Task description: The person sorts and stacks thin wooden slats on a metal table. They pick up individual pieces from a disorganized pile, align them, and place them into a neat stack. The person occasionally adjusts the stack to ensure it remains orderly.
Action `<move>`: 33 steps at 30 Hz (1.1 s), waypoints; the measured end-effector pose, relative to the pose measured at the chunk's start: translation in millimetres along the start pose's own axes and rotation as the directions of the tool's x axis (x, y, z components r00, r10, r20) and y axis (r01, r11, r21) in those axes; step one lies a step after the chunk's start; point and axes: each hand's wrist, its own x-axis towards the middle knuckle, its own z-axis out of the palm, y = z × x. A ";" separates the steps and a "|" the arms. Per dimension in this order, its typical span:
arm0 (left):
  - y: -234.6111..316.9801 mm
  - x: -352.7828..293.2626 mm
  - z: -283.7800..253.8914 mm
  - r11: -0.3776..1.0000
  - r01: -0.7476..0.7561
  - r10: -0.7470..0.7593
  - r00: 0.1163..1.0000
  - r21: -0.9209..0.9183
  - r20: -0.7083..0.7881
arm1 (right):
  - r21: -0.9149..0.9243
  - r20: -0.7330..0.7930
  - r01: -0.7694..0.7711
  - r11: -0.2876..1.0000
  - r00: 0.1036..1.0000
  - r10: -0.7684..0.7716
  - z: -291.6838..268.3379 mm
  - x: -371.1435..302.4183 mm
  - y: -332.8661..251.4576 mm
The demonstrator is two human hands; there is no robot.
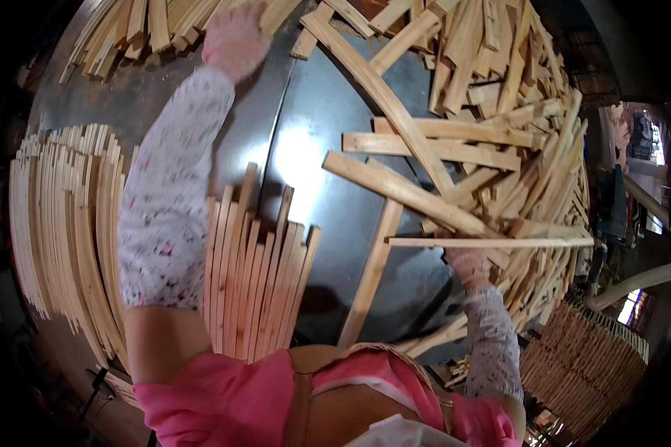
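My left hand (235, 45) is stretched far forward and rests on the near ends of a pile of wooden strips (159, 26) at the far left. Its fingers lie over the wood, apart and not wrapped round any one piece. On the right, my right hand (470, 266) grips a thin, pale wooden strip (492, 242) from below. That strip lies crosswise in front of a large jumbled heap of wooden pieces (499, 141). Part of the right hand's fingers is hidden behind the strip.
Strips stand in a neat row (257, 283) close to my body, left of centre. A bigger bundle of strips (67, 216) sits at the left edge. Beneath is a dark, shiny table (306, 119) with a seam. A slatted woven panel (585, 365) is at lower right.
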 end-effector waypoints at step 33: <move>161.8 -660.7 -210.9 0.942 0.331 -0.309 0.922 -0.059 0.234 | 0.600 -0.233 0.385 0.701 0.923 -0.306 -27.0 -79.0 -318.3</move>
